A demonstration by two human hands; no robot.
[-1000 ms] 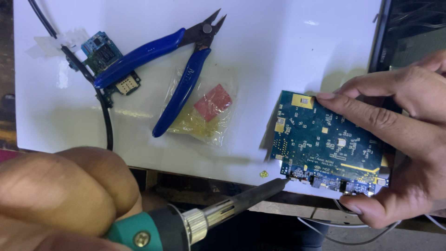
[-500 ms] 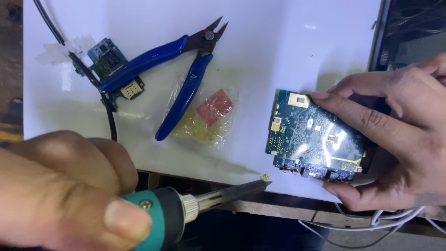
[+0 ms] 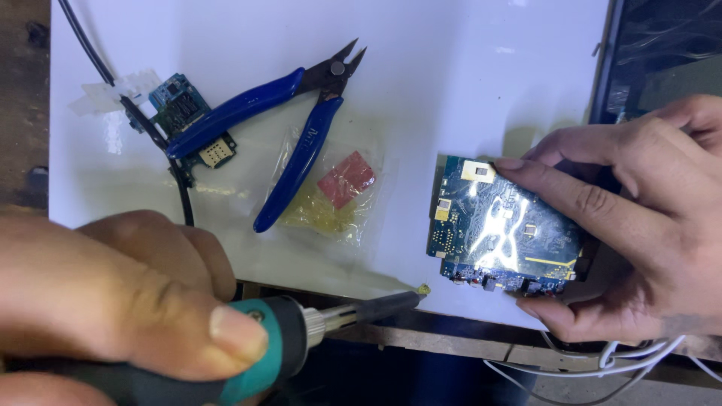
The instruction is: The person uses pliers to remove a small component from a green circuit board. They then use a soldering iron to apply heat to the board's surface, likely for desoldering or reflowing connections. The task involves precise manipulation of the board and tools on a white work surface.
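**Bystander1:** Between the right hand's (image 3: 639, 218) fingers sits a blue circuit board (image 3: 504, 225), forefinger on its top edge, thumb under the bottom edge, clamped. Left hand (image 3: 120, 301) is wrapped shut round a teal-handled soldering iron (image 3: 301, 338).

**Bystander2:** Tip on the board?

**Bystander1:** Nope, iron's tip hangs just left of the board, a yellowish blob on its point, no contact. I'd guess no joint is being made yet. Further out from the left fingers: blue flush cutters (image 3: 293, 128), a small plastic bag (image 3: 331, 195), a smaller board (image 3: 184, 116), all on the white mat (image 3: 466, 75).
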